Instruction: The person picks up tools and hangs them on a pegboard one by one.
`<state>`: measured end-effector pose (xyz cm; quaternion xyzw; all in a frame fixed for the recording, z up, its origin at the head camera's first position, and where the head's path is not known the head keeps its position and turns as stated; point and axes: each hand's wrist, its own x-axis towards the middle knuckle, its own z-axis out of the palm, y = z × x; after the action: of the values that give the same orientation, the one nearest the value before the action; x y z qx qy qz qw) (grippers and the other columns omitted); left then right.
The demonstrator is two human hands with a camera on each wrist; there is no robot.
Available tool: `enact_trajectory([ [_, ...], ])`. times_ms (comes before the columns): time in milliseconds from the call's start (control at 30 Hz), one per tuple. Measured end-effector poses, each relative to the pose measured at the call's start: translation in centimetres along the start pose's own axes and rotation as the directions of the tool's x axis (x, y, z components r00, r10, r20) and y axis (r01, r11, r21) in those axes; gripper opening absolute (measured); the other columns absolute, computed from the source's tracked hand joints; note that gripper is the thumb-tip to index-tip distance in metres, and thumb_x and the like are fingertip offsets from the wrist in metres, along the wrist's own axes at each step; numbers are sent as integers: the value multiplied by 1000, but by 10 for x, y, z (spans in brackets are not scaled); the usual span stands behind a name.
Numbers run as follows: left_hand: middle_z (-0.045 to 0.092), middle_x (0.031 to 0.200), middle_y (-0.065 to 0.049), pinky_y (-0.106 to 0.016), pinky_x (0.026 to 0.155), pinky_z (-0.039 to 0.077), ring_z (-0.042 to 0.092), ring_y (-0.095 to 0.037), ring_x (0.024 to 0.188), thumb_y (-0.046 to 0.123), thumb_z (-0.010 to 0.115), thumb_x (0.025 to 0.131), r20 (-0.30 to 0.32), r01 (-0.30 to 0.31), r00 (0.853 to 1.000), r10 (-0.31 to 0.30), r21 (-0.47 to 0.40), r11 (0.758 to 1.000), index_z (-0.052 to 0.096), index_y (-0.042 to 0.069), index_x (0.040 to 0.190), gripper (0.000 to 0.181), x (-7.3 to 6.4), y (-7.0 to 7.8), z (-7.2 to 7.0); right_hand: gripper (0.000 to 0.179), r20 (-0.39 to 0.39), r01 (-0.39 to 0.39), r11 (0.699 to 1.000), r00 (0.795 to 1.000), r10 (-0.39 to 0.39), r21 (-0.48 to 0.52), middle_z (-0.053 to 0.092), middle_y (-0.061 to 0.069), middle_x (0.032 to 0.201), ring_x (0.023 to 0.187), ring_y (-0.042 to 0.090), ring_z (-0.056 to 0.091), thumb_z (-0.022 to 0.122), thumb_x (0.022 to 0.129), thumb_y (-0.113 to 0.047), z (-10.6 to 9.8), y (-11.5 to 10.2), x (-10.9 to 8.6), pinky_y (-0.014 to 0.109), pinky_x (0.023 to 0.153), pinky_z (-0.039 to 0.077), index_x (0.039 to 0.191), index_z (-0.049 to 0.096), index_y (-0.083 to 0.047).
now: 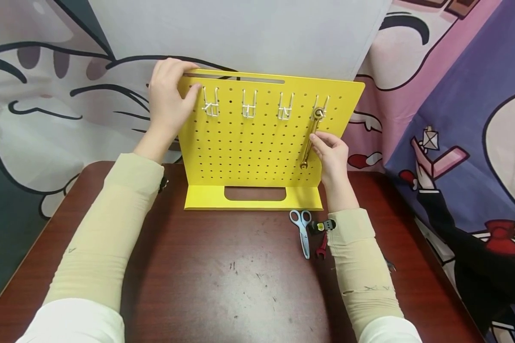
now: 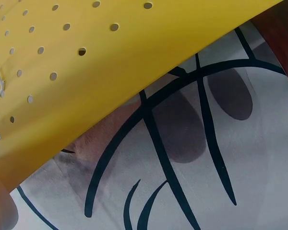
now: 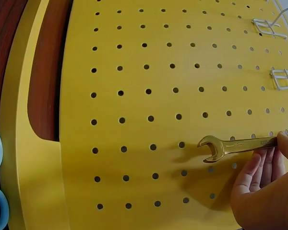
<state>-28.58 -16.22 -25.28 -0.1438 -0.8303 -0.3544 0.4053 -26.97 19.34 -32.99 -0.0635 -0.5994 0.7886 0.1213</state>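
Note:
A yellow pegboard (image 1: 249,147) stands upright on its base, with several white wire hooks (image 1: 285,112) along its upper part. My left hand (image 1: 167,93) grips its top left corner, thumb (image 2: 2,208) on the front face; the fingertips behind are hidden. With thumb and fingers, my right hand (image 1: 334,155) pinches the shaft of a gold-coloured combination wrench (image 1: 309,145). Its ring end is at the rightmost hook, and its open end points down in front of the board. Whether the hook bears its weight, I cannot tell.
On the brown table (image 1: 197,276), light blue scissors (image 1: 303,236) lie before the board's base. A red wrench (image 1: 321,247) lies beside them, partly behind the right sleeve. A small black item (image 1: 324,226) shows near that cuff. A grey metal tip (image 1: 389,264) pokes out beyond the forearm.

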Motion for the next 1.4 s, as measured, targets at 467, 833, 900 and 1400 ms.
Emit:
enact_trajectory([
  [467, 73, 124, -14, -34, 117, 40, 59, -30, 126, 9, 71, 100, -8, -2, 1000, 2, -7, 1000, 74, 4, 124, 25, 0, 0, 1, 17, 18, 71, 991, 997, -70, -116, 75, -7, 88, 80, 5, 71, 76, 94, 0, -8, 0, 1, 19, 79, 59, 87, 81, -15],
  [833, 73, 124, -14, -34, 117, 40, 59, -30, 125, 9, 71, 99, -4, -4, 1000, 4, -9, 1000, 74, 4, 125, 26, 0, -1, 2, 6, 92, 20, 959, 996, 7, -284, 77, -15, 82, 83, 6, 72, 77, 96, -10, -45, 2, -12, 19, 78, 57, 98, 79, -15],
  [900, 73, 124, -14, -34, 117, 40, 59, -30, 125, 9, 72, 99, -7, -2, 1000, 1, -12, 1000, 75, 4, 124, 26, 0, -2, 2, 6, 113, 14, 944, 993, 25, -330, 77, -17, 83, 84, 5, 71, 77, 97, -12, -53, 1, -15, 17, 78, 56, 102, 78, -14],
  [1400, 73, 126, -13, -35, 116, 40, 58, -29, 126, 10, 72, 99, -12, 10, 1000, -10, -17, 1000, 75, 5, 125, 26, -1, -1, 2, 38, 224, 113, 739, 973, 53, -665, 75, -23, 92, 89, -9, 66, 77, 98, -22, -113, 2, -50, 8, 81, 51, 125, 72, 6],
])
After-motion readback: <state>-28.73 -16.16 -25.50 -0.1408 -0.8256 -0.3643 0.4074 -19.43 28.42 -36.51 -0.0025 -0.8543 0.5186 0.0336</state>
